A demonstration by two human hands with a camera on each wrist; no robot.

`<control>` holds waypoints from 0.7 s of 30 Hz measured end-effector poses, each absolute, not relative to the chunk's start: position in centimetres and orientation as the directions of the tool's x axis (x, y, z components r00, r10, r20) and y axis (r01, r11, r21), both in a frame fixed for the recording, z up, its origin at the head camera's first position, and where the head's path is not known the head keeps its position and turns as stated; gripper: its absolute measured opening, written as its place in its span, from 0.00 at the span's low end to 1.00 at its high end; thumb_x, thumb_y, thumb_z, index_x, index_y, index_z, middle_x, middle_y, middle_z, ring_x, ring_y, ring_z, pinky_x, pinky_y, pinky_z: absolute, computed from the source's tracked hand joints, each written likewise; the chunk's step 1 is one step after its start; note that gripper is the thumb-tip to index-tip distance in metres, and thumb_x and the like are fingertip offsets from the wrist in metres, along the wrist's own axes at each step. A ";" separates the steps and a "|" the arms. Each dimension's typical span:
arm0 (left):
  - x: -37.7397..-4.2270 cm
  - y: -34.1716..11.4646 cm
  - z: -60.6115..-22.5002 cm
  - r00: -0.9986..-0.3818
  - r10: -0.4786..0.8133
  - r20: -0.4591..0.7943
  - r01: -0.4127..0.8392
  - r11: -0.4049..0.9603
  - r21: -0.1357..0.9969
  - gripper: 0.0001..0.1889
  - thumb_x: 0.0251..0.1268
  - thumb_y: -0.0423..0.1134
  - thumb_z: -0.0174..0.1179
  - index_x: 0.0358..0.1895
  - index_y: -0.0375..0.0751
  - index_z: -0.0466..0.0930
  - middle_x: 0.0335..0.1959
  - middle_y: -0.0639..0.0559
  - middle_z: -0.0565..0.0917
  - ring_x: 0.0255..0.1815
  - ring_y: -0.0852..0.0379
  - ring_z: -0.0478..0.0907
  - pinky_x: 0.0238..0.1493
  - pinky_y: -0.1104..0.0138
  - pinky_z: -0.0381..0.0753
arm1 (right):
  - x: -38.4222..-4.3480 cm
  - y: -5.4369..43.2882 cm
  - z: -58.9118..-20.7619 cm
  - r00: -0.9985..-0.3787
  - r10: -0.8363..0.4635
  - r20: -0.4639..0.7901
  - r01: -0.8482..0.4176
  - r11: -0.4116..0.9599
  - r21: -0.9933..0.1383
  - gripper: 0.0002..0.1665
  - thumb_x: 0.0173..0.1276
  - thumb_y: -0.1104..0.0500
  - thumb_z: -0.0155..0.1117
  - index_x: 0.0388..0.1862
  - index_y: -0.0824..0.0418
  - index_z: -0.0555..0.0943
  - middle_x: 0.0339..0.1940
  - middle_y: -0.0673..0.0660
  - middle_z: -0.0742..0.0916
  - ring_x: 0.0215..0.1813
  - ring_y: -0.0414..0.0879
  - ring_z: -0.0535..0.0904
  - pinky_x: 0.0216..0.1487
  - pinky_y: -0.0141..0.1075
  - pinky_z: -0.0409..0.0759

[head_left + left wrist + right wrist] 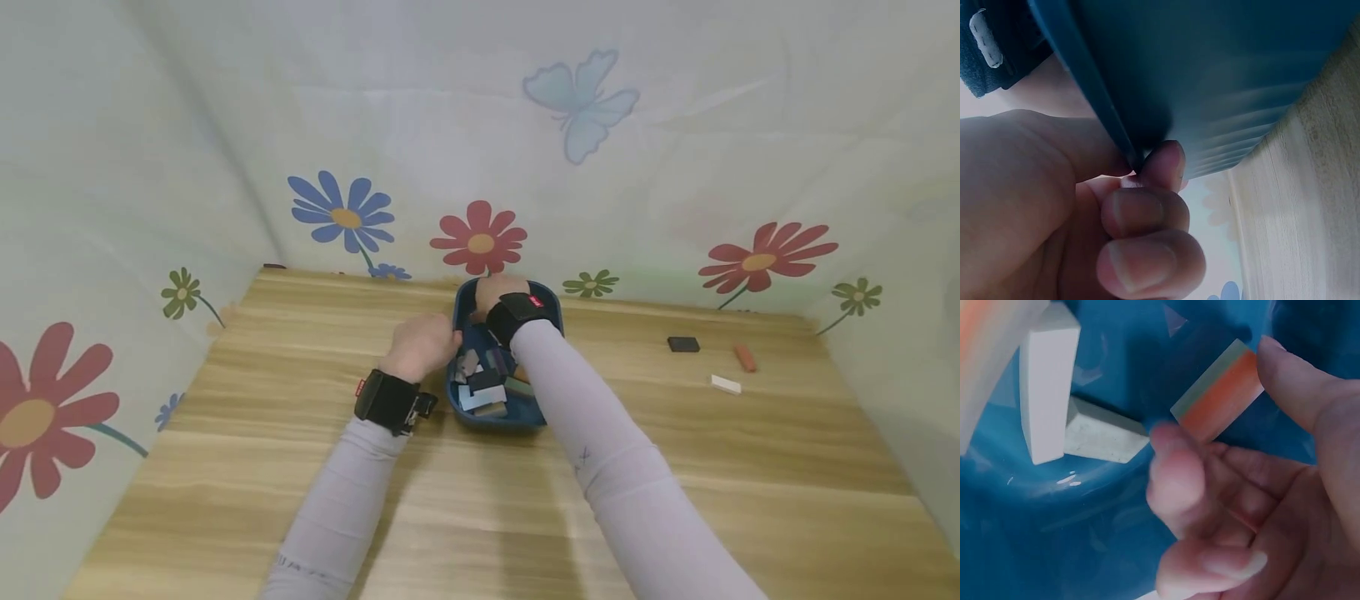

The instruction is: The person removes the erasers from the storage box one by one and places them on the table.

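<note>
A dark blue plastic bin (495,423) holds several block-like erasers. My left hand (422,343) pinches its left rim between thumb and fingers, which the left wrist view shows against the blue wall (1197,75). Deep in the bin's back part is my right hand (501,292), mostly hidden in the head view. The right wrist view shows its thumb (1291,381) and curled fingers on either side of an orange-and-green eraser (1216,394); whether they grip it is unclear. Near it lie a white eraser (1050,387) and a pale wedge-shaped one (1107,434).
Right of the bin, a black block (683,344), an orange piece (745,358) and a white block (725,384) lie apart on the wooden table (465,517). A flower-printed curtain (420,125) rises behind the table and along both sides.
</note>
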State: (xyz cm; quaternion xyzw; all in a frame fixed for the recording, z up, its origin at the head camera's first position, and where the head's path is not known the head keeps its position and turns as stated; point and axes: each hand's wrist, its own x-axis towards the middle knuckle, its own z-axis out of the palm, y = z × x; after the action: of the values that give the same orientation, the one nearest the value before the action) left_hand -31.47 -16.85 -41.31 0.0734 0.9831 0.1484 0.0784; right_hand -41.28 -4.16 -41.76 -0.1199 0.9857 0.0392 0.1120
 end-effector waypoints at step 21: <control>-31.4 -16.8 -41.4 -0.978 0.152 -0.145 0.101 0.945 0.310 0.18 0.75 0.47 0.48 0.31 0.41 0.79 0.28 0.48 0.80 0.31 0.49 0.78 0.32 0.55 0.76 | -40.6 -4.6 -41.4 -0.941 -0.211 -0.266 -0.234 0.971 0.056 0.19 0.60 0.46 0.72 0.44 0.57 0.87 0.37 0.54 0.87 0.38 0.48 0.82 0.40 0.45 0.81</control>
State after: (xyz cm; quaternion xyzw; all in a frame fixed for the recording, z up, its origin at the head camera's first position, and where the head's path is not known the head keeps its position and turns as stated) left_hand -31.42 -16.77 -41.37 0.0644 0.9826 0.1524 0.0840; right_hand -40.65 -4.59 -41.43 -0.1129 0.9841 0.0435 0.1301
